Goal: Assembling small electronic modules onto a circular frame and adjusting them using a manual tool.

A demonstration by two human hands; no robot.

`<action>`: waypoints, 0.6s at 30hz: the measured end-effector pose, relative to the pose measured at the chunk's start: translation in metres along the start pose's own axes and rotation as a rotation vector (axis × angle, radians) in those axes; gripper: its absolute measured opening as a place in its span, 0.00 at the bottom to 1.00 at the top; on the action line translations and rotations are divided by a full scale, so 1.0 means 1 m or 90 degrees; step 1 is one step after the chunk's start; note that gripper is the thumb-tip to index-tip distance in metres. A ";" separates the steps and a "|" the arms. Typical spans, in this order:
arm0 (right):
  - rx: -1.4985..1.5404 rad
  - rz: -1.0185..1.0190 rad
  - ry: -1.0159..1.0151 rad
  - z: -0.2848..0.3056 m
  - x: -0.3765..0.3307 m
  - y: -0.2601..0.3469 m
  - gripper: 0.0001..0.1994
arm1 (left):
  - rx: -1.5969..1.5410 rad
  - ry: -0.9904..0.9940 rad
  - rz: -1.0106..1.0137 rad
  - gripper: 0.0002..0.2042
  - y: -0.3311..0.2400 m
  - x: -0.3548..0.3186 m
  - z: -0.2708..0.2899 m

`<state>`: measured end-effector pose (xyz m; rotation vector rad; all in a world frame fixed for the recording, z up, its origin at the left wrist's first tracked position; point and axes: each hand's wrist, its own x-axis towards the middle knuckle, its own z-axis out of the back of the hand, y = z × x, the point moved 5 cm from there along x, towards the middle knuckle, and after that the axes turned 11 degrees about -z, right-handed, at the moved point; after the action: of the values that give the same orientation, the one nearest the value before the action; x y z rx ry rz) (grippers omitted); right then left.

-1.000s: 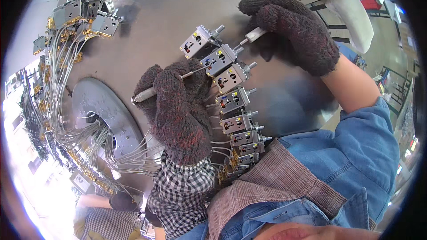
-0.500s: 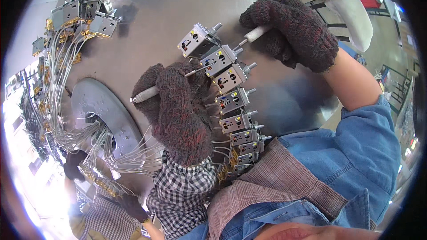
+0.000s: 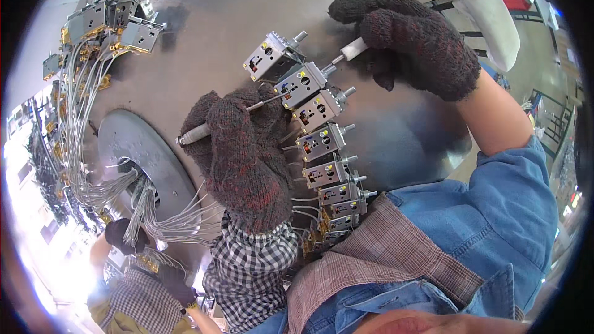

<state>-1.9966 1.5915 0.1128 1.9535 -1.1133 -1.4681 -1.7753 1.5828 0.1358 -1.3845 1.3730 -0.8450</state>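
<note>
A row of small metal control units (image 3: 320, 141), each a box with a stubby shaft and thin wire-like tubes behind, runs down toward my body. My left hand (image 3: 241, 154), in a dark knitted glove, is closed round the pale handle of a thin screwdriver (image 3: 197, 133). Its blade reaches the face of the second unit (image 3: 303, 83) from the top. My right hand (image 3: 421, 43), gloved alike, pinches a white-handled tool (image 3: 354, 49) whose metal end meets that unit's shaft. The top unit (image 3: 271, 57) sits tilted beside it. My left glove hides the tubes behind.
A grey disc (image 3: 142, 127) with an opening stands on the metal table (image 3: 229, 18), grey tubes bundled through it. More units (image 3: 142, 34) cluster at the far left. At lower left, a co-worker's gloved hands (image 3: 124, 235) handle tubes. A white-covered seat (image 3: 489, 25) is at upper right.
My right hand has turned on the white-handled tool, its fingers shifting their grip. The row of units has moved very slightly left. The co-worker's hands have come closer together.
</note>
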 end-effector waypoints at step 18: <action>-0.150 -0.064 -0.087 -0.002 -0.005 0.010 0.19 | -0.033 -0.031 -0.025 0.12 0.001 0.000 -0.005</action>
<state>-1.9981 1.5900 0.1239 1.7913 -0.8616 -1.7229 -1.7804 1.5821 0.1360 -1.4676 1.3427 -0.8011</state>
